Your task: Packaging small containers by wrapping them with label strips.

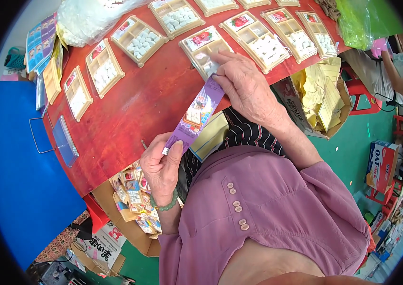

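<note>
A purple printed paper strip [195, 114] slants between my hands. My left hand [161, 166] pinches its lower end between thumb and fingers, and a green bead bracelet circles that wrist. The strip's upper end meets the thumb of my right hand [249, 88]. Curled over the near part of a beige compartment tray [203, 39], the right fingers grip its side and hide some of its contents. A strawberry picture fills the top of that tray. Similar trays stand around it, such as one with white pieces [139, 42] and another [264, 47] to the right.
The red table [130, 109] curves around me. A clear plastic block [65, 141] lies at its left edge. Below is a carton of small packets [135, 190]; at right, a carton of yellow paper [322, 95]. Another person's arm [396, 76] shows at far right.
</note>
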A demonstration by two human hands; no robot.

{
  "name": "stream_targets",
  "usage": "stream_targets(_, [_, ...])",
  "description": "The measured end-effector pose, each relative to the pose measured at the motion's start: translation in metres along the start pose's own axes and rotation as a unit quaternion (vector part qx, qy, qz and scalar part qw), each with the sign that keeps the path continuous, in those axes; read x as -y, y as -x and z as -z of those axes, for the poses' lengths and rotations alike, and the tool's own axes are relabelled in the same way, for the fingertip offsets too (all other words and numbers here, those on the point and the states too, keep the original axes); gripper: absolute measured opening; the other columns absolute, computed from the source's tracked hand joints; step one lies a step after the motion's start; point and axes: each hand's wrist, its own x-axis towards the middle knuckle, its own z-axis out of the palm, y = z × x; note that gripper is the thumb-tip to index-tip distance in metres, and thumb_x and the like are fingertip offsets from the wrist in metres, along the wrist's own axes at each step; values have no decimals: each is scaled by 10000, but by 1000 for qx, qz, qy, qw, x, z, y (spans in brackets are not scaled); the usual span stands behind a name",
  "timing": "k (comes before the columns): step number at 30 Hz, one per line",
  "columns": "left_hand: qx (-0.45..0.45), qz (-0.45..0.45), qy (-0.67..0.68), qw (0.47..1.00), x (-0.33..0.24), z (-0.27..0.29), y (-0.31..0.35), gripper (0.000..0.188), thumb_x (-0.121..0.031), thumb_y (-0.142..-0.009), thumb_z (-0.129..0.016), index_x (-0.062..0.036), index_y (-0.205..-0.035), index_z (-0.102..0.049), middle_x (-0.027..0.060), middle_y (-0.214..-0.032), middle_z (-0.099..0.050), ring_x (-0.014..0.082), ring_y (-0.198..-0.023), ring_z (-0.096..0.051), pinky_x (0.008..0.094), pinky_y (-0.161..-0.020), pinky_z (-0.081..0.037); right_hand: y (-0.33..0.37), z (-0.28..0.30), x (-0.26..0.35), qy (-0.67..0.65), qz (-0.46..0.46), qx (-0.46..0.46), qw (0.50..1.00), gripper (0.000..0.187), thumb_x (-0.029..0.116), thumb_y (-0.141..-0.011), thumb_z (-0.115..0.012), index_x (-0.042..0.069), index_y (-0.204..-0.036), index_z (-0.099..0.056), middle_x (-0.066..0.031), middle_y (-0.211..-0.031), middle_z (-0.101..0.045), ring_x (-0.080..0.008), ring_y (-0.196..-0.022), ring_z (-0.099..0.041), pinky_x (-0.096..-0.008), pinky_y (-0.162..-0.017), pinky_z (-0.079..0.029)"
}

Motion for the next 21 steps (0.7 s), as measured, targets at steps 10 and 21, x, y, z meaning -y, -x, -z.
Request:
stream_targets(10, [-48, 19, 31, 998, -2, 36, 19, 152, -90, -854, -657, 61, -873, -643, 47, -869, -623, 63, -716, -501, 201, -620, -379, 8, -18, 35, -25, 13, 61, 998, 115, 59, -860, -611, 22, -946, -544, -133, -1223, -588, -322, -1255, -470, -532, -1073, -287])
stream_targets(21, [-90, 2, 59, 994, -1, 38, 25, 166, -97, -854, -655, 66, -884, -645, 44, -846, -620, 70, -729, -504, 208, -650, -383, 3, -14, 42, -101, 11, -6, 995, 105, 46, -862, -622, 23, -947, -566, -153, -1188, -607, -314, -1205, -506, -458, -1023, -345])
